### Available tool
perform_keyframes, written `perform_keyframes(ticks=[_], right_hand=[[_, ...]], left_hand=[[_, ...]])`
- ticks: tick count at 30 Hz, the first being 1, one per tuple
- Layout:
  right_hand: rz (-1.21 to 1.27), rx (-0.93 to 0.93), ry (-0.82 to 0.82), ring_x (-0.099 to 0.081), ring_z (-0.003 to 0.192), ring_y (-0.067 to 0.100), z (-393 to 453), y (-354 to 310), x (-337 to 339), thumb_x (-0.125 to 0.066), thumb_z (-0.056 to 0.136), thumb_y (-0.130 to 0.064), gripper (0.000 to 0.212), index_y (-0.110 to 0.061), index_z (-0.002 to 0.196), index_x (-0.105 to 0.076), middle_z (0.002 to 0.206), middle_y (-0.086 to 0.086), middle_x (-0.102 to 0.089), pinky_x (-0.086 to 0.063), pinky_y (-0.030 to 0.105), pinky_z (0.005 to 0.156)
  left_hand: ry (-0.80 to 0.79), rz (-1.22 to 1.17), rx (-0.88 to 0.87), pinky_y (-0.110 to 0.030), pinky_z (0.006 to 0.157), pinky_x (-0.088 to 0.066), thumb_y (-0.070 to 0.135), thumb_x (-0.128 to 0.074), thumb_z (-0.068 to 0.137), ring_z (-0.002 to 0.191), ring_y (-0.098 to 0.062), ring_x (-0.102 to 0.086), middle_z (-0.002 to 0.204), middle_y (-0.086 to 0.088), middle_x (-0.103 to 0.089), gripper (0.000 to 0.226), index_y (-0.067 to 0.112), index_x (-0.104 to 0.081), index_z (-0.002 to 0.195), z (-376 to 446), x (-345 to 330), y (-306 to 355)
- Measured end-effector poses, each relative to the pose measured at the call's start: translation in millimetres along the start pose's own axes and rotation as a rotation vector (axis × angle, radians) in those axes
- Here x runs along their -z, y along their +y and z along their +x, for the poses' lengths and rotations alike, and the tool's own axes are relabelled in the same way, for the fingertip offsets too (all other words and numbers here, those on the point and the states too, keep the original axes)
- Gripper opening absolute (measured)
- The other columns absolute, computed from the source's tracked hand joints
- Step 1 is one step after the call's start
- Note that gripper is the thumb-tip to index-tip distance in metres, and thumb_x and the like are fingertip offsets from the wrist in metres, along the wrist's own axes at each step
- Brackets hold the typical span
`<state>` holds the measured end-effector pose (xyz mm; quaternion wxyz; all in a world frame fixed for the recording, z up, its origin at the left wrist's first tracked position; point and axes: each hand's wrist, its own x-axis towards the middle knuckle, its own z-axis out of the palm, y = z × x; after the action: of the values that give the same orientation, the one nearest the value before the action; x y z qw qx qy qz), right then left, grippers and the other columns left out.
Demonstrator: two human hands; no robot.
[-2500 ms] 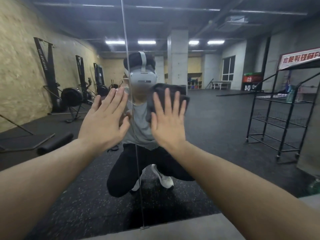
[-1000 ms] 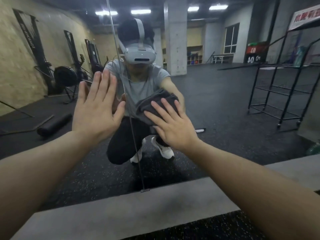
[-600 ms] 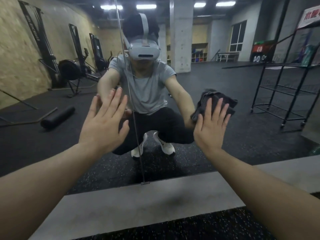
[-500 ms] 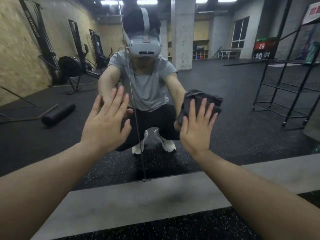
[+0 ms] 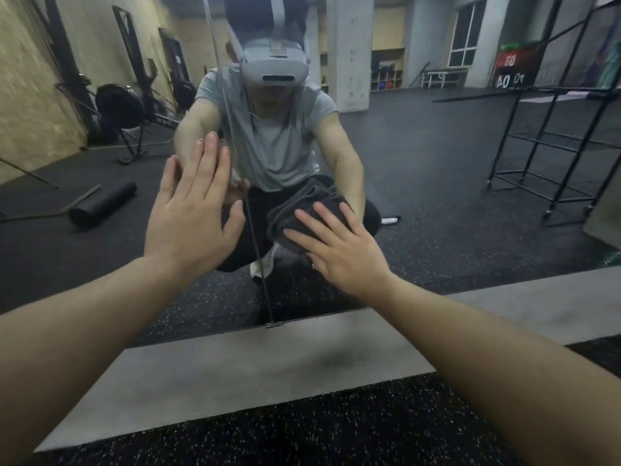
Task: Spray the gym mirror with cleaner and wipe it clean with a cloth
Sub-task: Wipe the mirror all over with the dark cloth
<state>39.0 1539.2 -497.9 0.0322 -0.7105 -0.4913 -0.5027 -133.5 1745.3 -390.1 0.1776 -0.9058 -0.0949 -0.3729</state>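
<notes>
The gym mirror [image 5: 437, 169] fills the wall in front of me, with a vertical seam running down its middle. My right hand [image 5: 339, 247] lies flat with straight fingers and presses a folded dark grey cloth [image 5: 295, 210] against the glass, low and right of the seam. My left hand [image 5: 191, 213] is open, palm flat toward the mirror just left of the seam, fingers pointing up. No spray bottle shows near my hands.
A grey concrete ledge [image 5: 268, 364] runs along the mirror's base, above black speckled rubber flooring [image 5: 302, 432]. The mirror reflects a crouching person, a black wire rack [image 5: 554, 146] on the right, rowing machines [image 5: 117, 109] and a foam roller [image 5: 100, 205] on the left.
My right hand has swept the cloth down and left across the glass, from right of the seam to lower and nearer it. The left hand stays flat on the mirror.
</notes>
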Motion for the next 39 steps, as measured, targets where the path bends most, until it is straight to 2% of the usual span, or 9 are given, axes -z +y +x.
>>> perform_keyframes(ticks=[4,8,11,15,22,25,29,33,39], right_hand=[[-0.033,-0.332,0.003,-0.021,0.155,0.033,-60,45,5,-0.051,0.102,-0.035,0.062,-0.033,0.16,-0.027,0.168,0.007,-0.023,-0.018,0.058,0.124],[0.092,-0.935,0.004,-0.011,0.156,0.038,-90,61,5,-0.033,0.106,-0.039,0.061,-0.023,0.163,-0.02,0.169,0.016,-0.014,-0.014,0.061,0.124],[0.215,-1.132,0.065,-0.005,0.156,0.041,-75,44,-2,-0.027,0.106,-0.037,0.062,-0.017,0.164,-0.016,0.17,0.019,-0.008,-0.009,0.06,0.125],[0.257,-1.017,0.11,-0.006,0.153,0.05,-49,-9,-16,-0.032,0.106,-0.033,0.061,-0.014,0.162,-0.019,0.167,0.026,-0.01,-0.007,0.063,0.123],[0.222,-0.291,-0.056,0.002,0.157,0.033,-11,-121,-38,-0.05,0.098,-0.024,0.068,-0.028,0.161,-0.024,0.169,0.007,-0.016,0.005,0.054,0.126],[0.161,-0.18,-0.041,-0.014,0.155,0.029,-13,-117,-42,-0.052,0.096,-0.023,0.063,-0.028,0.158,-0.036,0.167,0.004,-0.03,-0.002,0.05,0.127],[0.066,-0.027,-0.055,-0.018,0.156,0.024,-51,-66,-39,-0.05,0.102,-0.027,0.06,-0.031,0.159,-0.033,0.168,-0.002,-0.021,-0.006,0.046,0.128],[0.025,-0.244,-0.083,-0.007,0.158,0.027,-112,-9,-32,-0.049,0.102,-0.031,0.064,-0.032,0.16,-0.023,0.168,0.002,-0.016,-0.004,0.049,0.128],[0.156,-0.992,-0.028,-0.008,0.156,0.042,-147,14,-34,-0.033,0.109,-0.036,0.059,-0.018,0.163,-0.019,0.169,0.02,-0.012,-0.01,0.062,0.124]], left_hand=[[-0.045,0.03,-0.096,-0.052,0.127,-0.007,0.046,-0.024,0.099,0.158,-0.022,0.001,0.17,-0.014,-0.005,0.077,0.002,-0.014,0.161,-20,-14,20],[-0.066,0.012,-0.1,-0.05,0.127,-0.005,0.047,-0.025,0.097,0.158,-0.021,-0.001,0.17,-0.012,-0.007,0.078,0.003,-0.016,0.161,-35,-31,28],[-0.084,0.012,-0.108,-0.05,0.127,-0.004,0.047,-0.026,0.096,0.158,-0.02,0.0,0.171,-0.01,-0.005,0.079,0.003,-0.015,0.161,-38,-38,25],[-0.092,-0.001,-0.119,-0.049,0.128,-0.004,0.046,-0.028,0.095,0.158,-0.018,0.001,0.171,-0.009,-0.003,0.079,0.005,-0.014,0.162,-38,-39,22],[-0.072,-0.018,-0.138,-0.05,0.127,-0.007,0.042,-0.026,0.095,0.158,-0.019,-0.001,0.171,-0.009,-0.005,0.077,0.005,-0.014,0.162,-40,-39,18],[-0.067,-0.012,-0.136,-0.05,0.127,-0.007,0.044,-0.028,0.097,0.158,-0.02,0.0,0.171,-0.01,-0.002,0.078,0.005,-0.011,0.162,-43,-41,20],[-0.091,0.013,-0.135,-0.049,0.128,-0.005,0.045,-0.029,0.096,0.158,-0.02,0.004,0.171,-0.011,0.001,0.08,0.004,-0.009,0.162,-63,-53,21],[-0.115,0.03,-0.129,-0.046,0.128,0.0,0.048,-0.027,0.096,0.158,-0.018,0.006,0.171,-0.008,0.003,0.08,0.005,-0.011,0.162,-82,-66,25],[-0.103,0.026,-0.119,-0.044,0.127,0.006,0.046,-0.031,0.095,0.157,-0.019,0.007,0.171,-0.01,0.002,0.081,0.002,-0.013,0.161,-82,-75,28]])
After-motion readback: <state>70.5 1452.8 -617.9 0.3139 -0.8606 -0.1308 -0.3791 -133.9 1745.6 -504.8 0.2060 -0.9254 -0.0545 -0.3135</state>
